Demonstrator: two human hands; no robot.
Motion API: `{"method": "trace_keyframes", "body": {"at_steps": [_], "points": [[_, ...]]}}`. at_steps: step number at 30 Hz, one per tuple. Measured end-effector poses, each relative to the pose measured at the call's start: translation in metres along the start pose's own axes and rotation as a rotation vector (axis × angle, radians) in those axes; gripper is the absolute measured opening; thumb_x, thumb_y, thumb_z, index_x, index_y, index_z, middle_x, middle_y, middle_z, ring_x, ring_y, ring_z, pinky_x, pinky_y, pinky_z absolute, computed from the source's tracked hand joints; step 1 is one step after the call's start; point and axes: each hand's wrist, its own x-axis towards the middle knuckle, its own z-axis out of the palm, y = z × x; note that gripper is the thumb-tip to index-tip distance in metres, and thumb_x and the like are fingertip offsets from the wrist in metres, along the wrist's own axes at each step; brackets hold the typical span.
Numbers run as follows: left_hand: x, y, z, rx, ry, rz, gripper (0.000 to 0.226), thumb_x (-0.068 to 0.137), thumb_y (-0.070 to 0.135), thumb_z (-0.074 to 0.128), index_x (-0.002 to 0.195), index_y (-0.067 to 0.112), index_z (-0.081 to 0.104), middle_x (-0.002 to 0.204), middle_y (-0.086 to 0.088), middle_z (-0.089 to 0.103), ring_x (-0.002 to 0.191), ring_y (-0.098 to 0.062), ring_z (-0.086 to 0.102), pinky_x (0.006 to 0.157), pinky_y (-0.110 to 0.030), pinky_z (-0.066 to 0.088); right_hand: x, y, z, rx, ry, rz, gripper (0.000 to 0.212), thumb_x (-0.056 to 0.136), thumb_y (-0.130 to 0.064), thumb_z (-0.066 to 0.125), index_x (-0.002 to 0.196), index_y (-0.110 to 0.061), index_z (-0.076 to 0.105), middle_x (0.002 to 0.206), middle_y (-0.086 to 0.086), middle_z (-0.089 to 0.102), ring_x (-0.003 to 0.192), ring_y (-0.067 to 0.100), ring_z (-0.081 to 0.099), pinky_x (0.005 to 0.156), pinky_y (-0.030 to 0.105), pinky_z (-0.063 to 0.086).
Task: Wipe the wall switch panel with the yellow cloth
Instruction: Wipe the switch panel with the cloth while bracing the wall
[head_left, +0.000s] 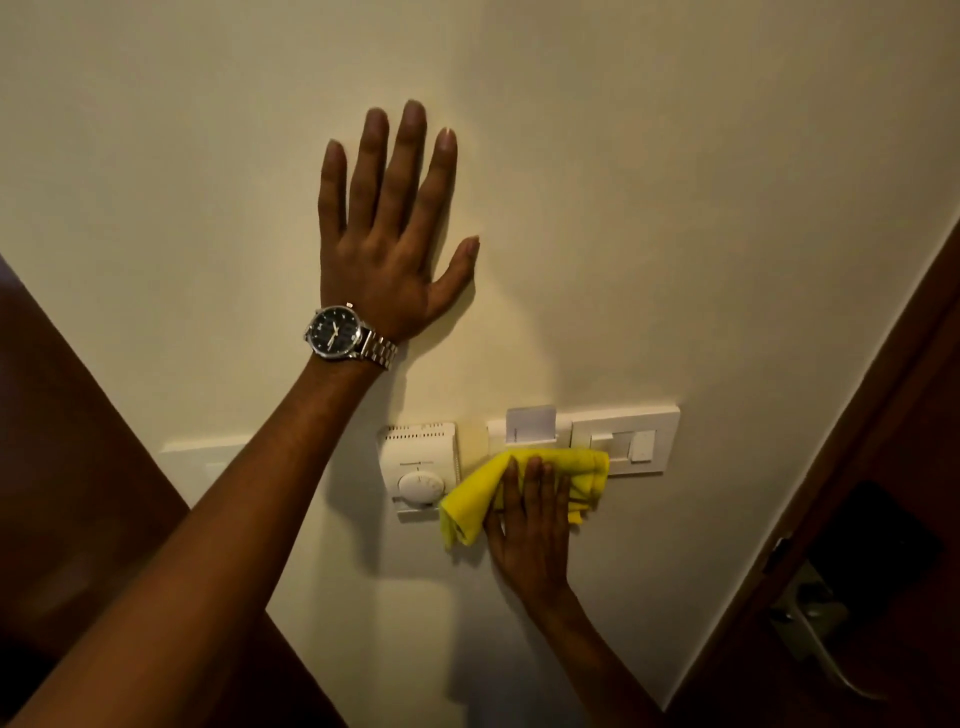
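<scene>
A white switch panel (631, 441) is fixed to the cream wall, low and right of centre. My right hand (532, 535) presses a crumpled yellow cloth (480, 493) flat against the wall, and the cloth covers the panel's left lower corner and the lower part of a key-card holder (530, 426). My left hand (395, 234), with a metal wristwatch, lies flat on the bare wall above, fingers spread, holding nothing.
A white thermostat with a round dial (421, 470) sits just left of the cloth. Another white plate (200, 462) is partly hidden behind my left forearm. A dark wooden door with a metal handle (826, 649) is at the right, and dark wood (67, 441) at the left.
</scene>
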Motion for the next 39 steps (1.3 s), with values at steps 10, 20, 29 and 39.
{"method": "trace_keyframes", "body": {"at_steps": [10,20,29,39], "points": [[0.002,0.0,-0.001,-0.003,-0.012,-0.005,0.075,0.104,0.061,0.042,0.163,0.015,0.036,0.165,-0.018,0.039,0.154,-0.041,0.031,0.127,-0.059,0.024,-0.006,0.0,0.008,-0.024,0.001,0.035,0.064,0.113,-0.044,0.022,0.165,-0.012,0.003,0.172,0.012,-0.004,0.161,0.03,-0.002,0.132,0.045,-0.001],[0.002,-0.001,0.002,0.003,0.014,-0.009,0.074,0.104,0.062,0.041,0.16,0.014,0.04,0.162,-0.02,0.044,0.151,-0.041,0.033,0.126,-0.058,0.024,-0.016,0.026,0.009,0.048,-0.029,0.02,0.07,0.111,-0.047,0.027,0.164,-0.009,0.003,0.172,0.015,-0.004,0.16,0.034,-0.001,0.132,0.046,0.003],[0.002,-0.001,0.004,0.012,0.01,-0.006,0.076,0.103,0.063,0.042,0.162,0.016,0.037,0.164,-0.019,0.041,0.153,-0.041,0.032,0.127,-0.059,0.024,-0.004,0.04,0.0,0.013,-0.015,-0.019,0.071,0.108,-0.048,0.031,0.165,-0.011,0.009,0.172,0.015,0.002,0.16,0.034,0.006,0.131,0.048,0.005],[0.003,-0.002,0.002,0.008,0.006,0.007,0.077,0.104,0.062,0.042,0.164,0.015,0.032,0.165,-0.02,0.038,0.153,-0.043,0.032,0.128,-0.057,0.022,0.005,0.044,-0.01,0.047,-0.051,-0.055,0.077,0.105,-0.054,0.038,0.165,-0.016,0.009,0.173,0.011,0.003,0.16,0.032,0.007,0.132,0.045,0.005]]}}
